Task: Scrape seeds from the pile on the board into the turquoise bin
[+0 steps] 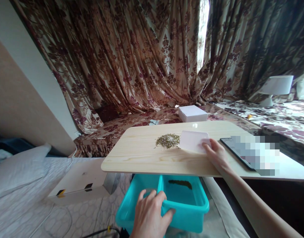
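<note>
At the bottom centre of the frame, the left hand point(150, 213) was clamped on the near rim of a turquoise two-compartment bin point(186, 216), fingers over the inside and thumb against the outer front wall, close to where the divider point(160, 185) met the rim. The right compartment held a patch of dark green grains point(180, 182) along its far side.

Beyond the bin stretched a pale wood-grain counter point(139, 157). Right of the frame's centre, the right hand point(217, 152) pinched the right end of a thin white card point(193, 141), whose left edge stood right at the side of a loose pile of greenish, seed-like grains point(168, 141). The two hands were well apart. To the right of that forearm lay a dark-edged tablet point(237, 153), its screen partly blurred out.

At the lower left, a white carton point(82, 177) rested on the bed point(74, 215), with a pillow point(20, 168) farther left.

Behind the counter sat a white box point(193, 110); a white-shaded lamp point(279, 85) stood at the right, and floral curtains point(142, 59) filled the upper frame.
</note>
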Available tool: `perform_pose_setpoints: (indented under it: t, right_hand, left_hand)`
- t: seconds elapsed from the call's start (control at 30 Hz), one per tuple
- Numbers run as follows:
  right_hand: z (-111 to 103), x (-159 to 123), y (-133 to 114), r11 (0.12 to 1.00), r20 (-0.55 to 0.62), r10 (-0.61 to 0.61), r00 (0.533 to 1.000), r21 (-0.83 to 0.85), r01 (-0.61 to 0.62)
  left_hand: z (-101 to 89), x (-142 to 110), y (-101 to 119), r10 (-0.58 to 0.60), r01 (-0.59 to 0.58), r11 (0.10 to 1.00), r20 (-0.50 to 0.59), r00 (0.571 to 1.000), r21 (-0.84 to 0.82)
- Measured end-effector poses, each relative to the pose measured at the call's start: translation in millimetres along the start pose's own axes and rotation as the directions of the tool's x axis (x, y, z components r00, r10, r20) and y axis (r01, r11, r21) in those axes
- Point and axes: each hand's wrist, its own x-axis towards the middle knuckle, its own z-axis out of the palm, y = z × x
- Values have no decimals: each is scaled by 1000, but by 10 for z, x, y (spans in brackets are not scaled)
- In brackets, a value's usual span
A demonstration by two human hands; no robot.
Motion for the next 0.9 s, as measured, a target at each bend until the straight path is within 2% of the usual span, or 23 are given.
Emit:
perform_pose_setpoints:
  t: [0.1, 0.33, 0.53, 0.73, 0.9]
  right_hand:
    - [-2, 2, -15, 1000, -18, 0, 1000, -7, 0]
    - [20, -1, 17, 999, 22, 6, 1000, 54, -7]
    - [20, 6, 26, 996, 7, 55, 998, 73, -55]
    - [35, -2, -23, 986, 57, 117, 992, 112, -123]
    - [19, -21, -55, 979, 72, 116, 991, 158, -126]
  left_hand:
    - [-5, 6, 1, 5, -5, 1000, -2, 1000, 10]
    - [-3, 5, -4, 4, -4, 999, 6, 1000, 34]
    - [5, -9, -9, 9, -9, 1000, -2, 1000, 26]
    - [-3, 4, 3, -4, 4, 999, -5, 1000, 36]
    - [-11, 6, 4, 0, 0, 999, 8, 1000, 35]
